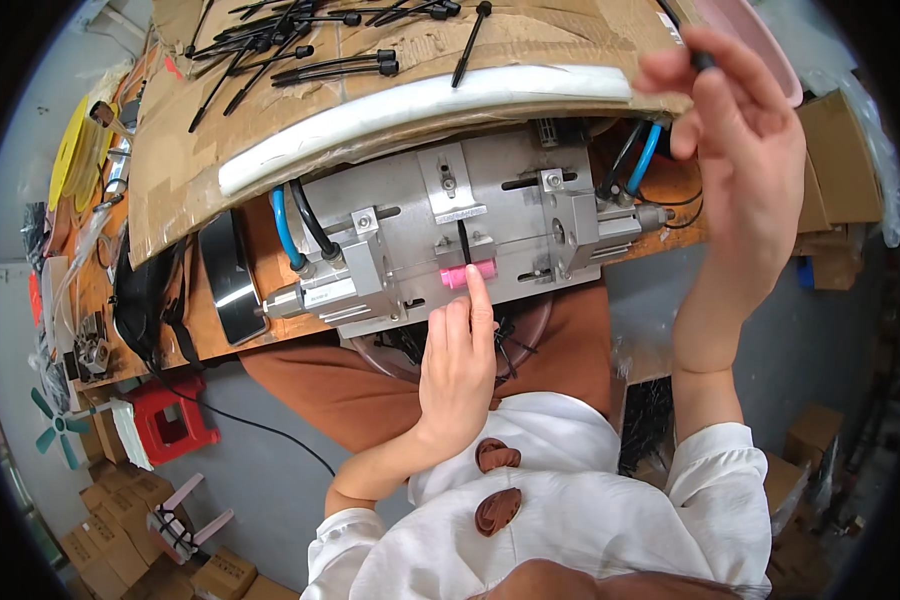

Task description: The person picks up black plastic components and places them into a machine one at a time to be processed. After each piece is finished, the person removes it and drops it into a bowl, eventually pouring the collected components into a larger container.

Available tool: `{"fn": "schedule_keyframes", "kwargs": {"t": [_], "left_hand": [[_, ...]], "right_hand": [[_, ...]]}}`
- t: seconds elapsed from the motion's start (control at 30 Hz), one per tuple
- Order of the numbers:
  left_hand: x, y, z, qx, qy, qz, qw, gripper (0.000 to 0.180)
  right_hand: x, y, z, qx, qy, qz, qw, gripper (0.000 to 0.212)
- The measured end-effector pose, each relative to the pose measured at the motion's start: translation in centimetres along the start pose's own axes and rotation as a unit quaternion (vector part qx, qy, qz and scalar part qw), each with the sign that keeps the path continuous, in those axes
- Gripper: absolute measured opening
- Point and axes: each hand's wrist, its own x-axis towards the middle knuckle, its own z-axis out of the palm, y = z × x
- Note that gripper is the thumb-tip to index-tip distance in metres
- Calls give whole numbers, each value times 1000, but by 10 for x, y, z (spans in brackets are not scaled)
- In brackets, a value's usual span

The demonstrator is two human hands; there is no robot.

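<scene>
My left hand (455, 355) reaches over the front of a metal fixture. Its index fingertip touches a bright pink block (456, 276) at the lower end of a thin upright black rod (463, 240); the other fingers are curled in, hiding anything beneath them. Raised at the right, my right hand (745, 135) is slightly blurred, with a small black piece (703, 61) between thumb and index finger. The metal fixture (415, 215) carries a clamp block (355, 280) on the left and another (590, 235) on the right, both facing the pink block.
Several black capped rods (335, 68) lie on the cardboard (370, 110) behind the fixture, which has a white padded edge (420, 112). Blue hoses (287, 230) feed the clamps. A phone (232, 275) and black bag (150, 290) lie left. A bowl (395, 362) of black parts sits below.
</scene>
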Motion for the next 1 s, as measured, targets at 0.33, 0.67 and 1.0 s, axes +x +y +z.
{"fn": "schedule_keyframes", "kwargs": {"t": [0.33,0.67,1.0], "left_hand": [[66,-30,-66,-27,51,40,998,48],[183,-89,-84,-21,23,71,997,21],[77,-52,-109,-163,95,-46,981,29]], "right_hand": [[-136,49,52,-292,-147,-139,935,57],[-151,79,85,-312,-179,-107,927,61],[-48,42,48,-445,-166,-290,831,42]]}}
